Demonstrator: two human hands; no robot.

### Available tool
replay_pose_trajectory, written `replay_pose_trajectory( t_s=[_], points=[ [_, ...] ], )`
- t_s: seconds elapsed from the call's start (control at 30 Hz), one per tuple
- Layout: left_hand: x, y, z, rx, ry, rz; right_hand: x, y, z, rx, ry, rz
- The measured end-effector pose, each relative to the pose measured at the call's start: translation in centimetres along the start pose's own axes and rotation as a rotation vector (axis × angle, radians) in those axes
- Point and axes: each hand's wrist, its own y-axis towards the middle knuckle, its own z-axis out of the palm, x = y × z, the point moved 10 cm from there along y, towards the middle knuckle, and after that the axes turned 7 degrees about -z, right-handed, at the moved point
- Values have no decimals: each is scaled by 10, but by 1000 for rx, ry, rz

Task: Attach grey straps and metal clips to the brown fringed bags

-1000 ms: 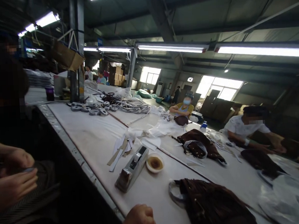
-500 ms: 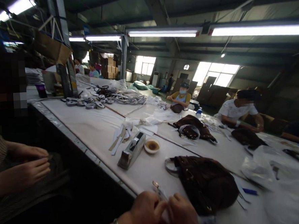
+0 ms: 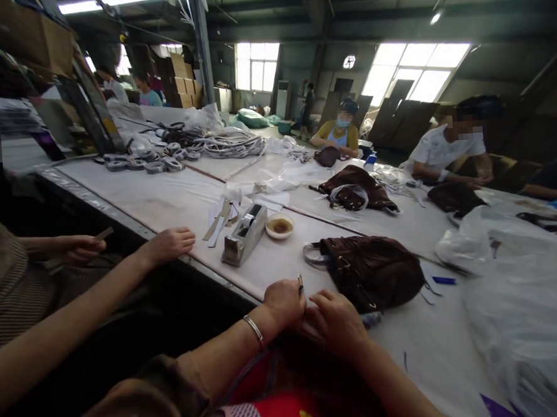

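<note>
My left hand (image 3: 283, 304), with a bracelet at its wrist, is closed at the table's near edge. A small metal clasp (image 3: 301, 286) sticks up from its fingers; whatever it is attached to is mostly hidden. Close beside it, my right hand (image 3: 338, 323) has its fingers bent in toward the left one, and anything between its fingertips is hidden. Just beyond the right hand lies a dark brown drawstring bag (image 3: 379, 270) with a grey wrapped handle. A clear plastic-wrapped piece (image 3: 371, 319) pokes out beside the right hand.
A tape dispenser (image 3: 245, 234) and a small bowl of brown stuff (image 3: 279, 226) stand left of the bag. Clear plastic bags (image 3: 525, 306) heap up at right. A co-worker's arm (image 3: 167, 245) rests on the table edge at left. More brown bags (image 3: 357, 186) lie farther back.
The view has tilted down, showing my forearms and red clothing. The clasp now stands upright at my left hand. The co-worker's hands at left have parted, one reaching onto the table edge.
</note>
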Motion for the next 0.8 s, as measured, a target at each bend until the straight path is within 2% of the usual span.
replay_pose_trajectory(
  t_s=[0.07, 0.13, 0.23, 0.3, 0.4, 0.47, 0.53, 0.67, 0.8],
  points=[
    [-7, 0, 1, -6, 27, 61, -1, 10, -19, -49, 22, -58],
    [-15, 0, 2, -11, 61, 134, 0, 23, -28, -28, -33, -115],
    [-26, -1, 4, -5, 116, 249, -3, 36, -19, 143, -142, -146],
    [-31, -1, 6, 14, 132, 319, -6, 35, -7, 244, -176, -138],
    [-38, -2, 7, 62, 91, 403, -20, 24, 0, 287, -171, -16],
    [-37, 1, 4, 80, 35, 377, -30, 14, 0, 282, -115, 105],
    [-30, 5, 1, 89, -33, 283, -37, 7, -2, 273, -78, 195],
    [-11, 3, -4, 88, -157, 105, -41, 3, -4, 274, -95, 283],
    [-6, -7, 4, 141, -96, 80, -45, 2, 0, 218, -39, 341]
  ],
)
